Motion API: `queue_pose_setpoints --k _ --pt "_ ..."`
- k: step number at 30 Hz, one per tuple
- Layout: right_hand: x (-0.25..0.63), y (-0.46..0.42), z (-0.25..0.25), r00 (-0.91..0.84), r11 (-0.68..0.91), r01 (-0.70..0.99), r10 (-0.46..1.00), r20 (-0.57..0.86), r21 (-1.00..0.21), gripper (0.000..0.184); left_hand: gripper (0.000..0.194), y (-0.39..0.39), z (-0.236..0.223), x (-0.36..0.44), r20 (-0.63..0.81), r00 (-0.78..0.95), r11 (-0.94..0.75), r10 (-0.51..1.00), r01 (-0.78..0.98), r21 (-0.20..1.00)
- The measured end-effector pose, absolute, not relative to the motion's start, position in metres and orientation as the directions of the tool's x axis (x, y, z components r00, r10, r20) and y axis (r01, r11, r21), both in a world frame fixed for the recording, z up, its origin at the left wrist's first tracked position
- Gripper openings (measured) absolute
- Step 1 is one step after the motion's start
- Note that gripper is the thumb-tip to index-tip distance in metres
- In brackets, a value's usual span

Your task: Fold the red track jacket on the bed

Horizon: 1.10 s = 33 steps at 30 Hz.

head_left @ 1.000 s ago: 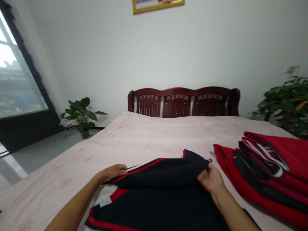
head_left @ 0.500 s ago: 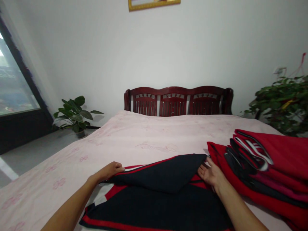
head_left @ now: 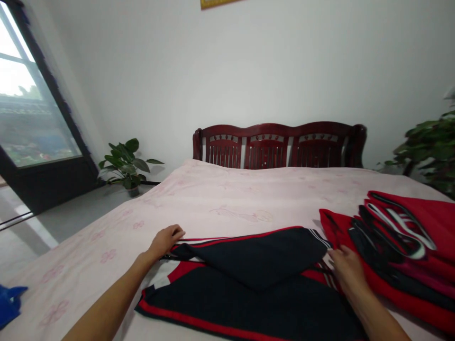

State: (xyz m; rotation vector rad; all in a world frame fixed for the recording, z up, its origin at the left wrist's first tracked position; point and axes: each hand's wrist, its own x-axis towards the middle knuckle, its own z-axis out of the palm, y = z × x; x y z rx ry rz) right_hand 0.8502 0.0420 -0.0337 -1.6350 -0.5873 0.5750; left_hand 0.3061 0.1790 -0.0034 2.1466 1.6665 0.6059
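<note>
A dark navy jacket (head_left: 234, 300) with red and white trim lies on the bed in front of me. One sleeve (head_left: 263, 251) lies folded across its far side, ending in a white-striped cuff (head_left: 319, 238). My left hand (head_left: 166, 242) pinches the cloth at the far left edge, fingers closed. At the other end, my right hand (head_left: 346, 267) is closed on the cuff's edge. Part of a second striped band shows below the right fingers. The jacket's nearest edge runs out of view.
Right of the jacket is a stack of folded red and dark clothes (head_left: 401, 255). A pink sheet (head_left: 149, 213) covers the bed, with a blue item (head_left: 10, 303) at its left edge. Beyond stand a wooden headboard (head_left: 266, 147) and potted plants (head_left: 130, 163).
The view has turned left, so things sit further right and a blue item appears. My right hand has gone from loosely open fingers to gripping the cuff, and the sleeve is drawn straighter.
</note>
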Motion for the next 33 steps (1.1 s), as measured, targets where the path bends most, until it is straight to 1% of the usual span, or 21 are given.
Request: queue_pose_setpoints --k 1,2,3,4,5,7,8,9,10,12,14,16,19,20,21,22,23,25,27,30,33 --pt "0.848 0.043 -0.026 0.761 -0.154 0.215 0.645 0.067 -0.964 0.052 0.035 0.171 0.0 0.309 0.184 0.167 -0.24 0.969 0.822 0.517" --pt "0.844 0.045 -0.018 0.739 -0.186 0.395 0.646 0.191 -0.9 0.054 0.036 0.162 0.002 0.313 0.256 0.132 -0.25 0.958 0.824 0.509" --pt "0.837 0.048 -0.011 0.672 -0.204 0.573 0.671 0.313 -0.794 0.054 0.036 0.151 0.002 0.317 0.321 0.12 -0.275 0.939 0.824 0.495" --pt "0.828 0.052 -0.005 0.56 -0.19 0.729 0.717 0.414 -0.657 0.053 0.036 0.139 0.0 0.322 0.373 0.138 -0.315 0.917 0.824 0.47" --pt "0.818 0.057 -0.001 0.431 -0.148 0.841 0.765 0.479 -0.521 0.053 0.035 0.129 -0.004 0.327 0.408 0.184 -0.368 0.894 0.822 0.434" --pt "0.799 0.068 -0.001 0.194 -0.023 0.948 0.832 0.519 -0.318 0.054 0.034 0.114 -0.018 0.334 0.407 0.335 -0.481 0.85 0.808 0.339" --pt "0.793 0.075 -0.006 0.091 0.033 0.972 0.861 0.5 -0.234 0.054 0.033 0.111 -0.026 0.335 0.385 0.405 -0.525 0.829 0.8 0.289" --pt "0.789 0.081 -0.012 0.022 0.064 0.983 0.893 0.45 -0.175 0.054 0.034 0.111 -0.035 0.335 0.358 0.46 -0.557 0.812 0.794 0.243" --pt "0.789 0.087 -0.021 -0.008 0.066 0.988 0.927 0.376 -0.141 0.054 0.035 0.114 -0.044 0.333 0.326 0.498 -0.575 0.804 0.792 0.208" --pt "0.795 0.097 -0.04 0.026 0.001 0.993 0.976 0.215 -0.121 0.056 0.04 0.125 -0.055 0.326 0.265 0.526 -0.576 0.808 0.8 0.169" --pt "0.805 0.103 -0.055 0.091 -0.077 0.99 0.988 0.124 -0.118 0.058 0.045 0.137 -0.057 0.317 0.209 0.504 -0.541 0.838 0.82 0.188" --pt "0.812 0.106 -0.064 0.101 -0.088 0.99 0.988 0.115 -0.112 0.059 0.047 0.146 -0.049 0.309 0.145 0.469 -0.491 0.871 0.82 0.295" --pt "0.814 0.106 -0.067 0.093 -0.084 0.993 0.99 0.108 -0.088 0.061 0.047 0.153 -0.029 0.299 0.088 0.444 -0.417 0.892 0.73 0.541" --pt "0.814 0.106 -0.066 0.096 -0.088 0.993 0.99 0.108 -0.079 0.061 0.046 0.154 -0.023 0.297 0.089 0.448 -0.409 0.889 0.694 0.592" --pt "0.813 0.105 -0.066 0.101 -0.093 0.993 0.989 0.11 -0.071 0.061 0.045 0.155 -0.018 0.295 0.095 0.455 -0.413 0.885 0.675 0.611" --pt "0.812 0.105 -0.066 0.106 -0.099 0.993 0.988 0.116 -0.065 0.061 0.045 0.156 -0.015 0.294 0.102 0.464 -0.429 0.88 0.683 0.591" --pt "0.811 0.105 -0.066 0.111 -0.103 0.993 0.986 0.124 -0.063 0.06 0.044 0.157 -0.012 0.295 0.109 0.475 -0.453 0.873 0.708 0.542" --pt "0.811 0.105 -0.066 0.12 -0.113 0.992 0.985 0.125 -0.062 0.06 0.038 0.158 -0.01 0.297 0.117 0.485 -0.487 0.867 0.769 0.414" --pt "0.811 0.105 -0.066 0.118 -0.113 0.992 0.986 0.116 -0.054 0.06 0.028 0.159 -0.011 0.302 0.13 0.479 -0.494 0.868 0.812 0.31" --pt "0.811 0.104 -0.065 0.115 -0.112 0.993 0.987 0.115 -0.033 0.061 0.019 0.158 -0.011 0.311 0.132 0.489 -0.507 0.862 0.83 0.234" --pt "0.809 0.104 -0.065 0.119 -0.116 0.993 0.985 0.127 -0.032 0.061 0.024 0.156 -0.011 0.317 0.143 0.495 -0.514 0.857 0.841 0.171"
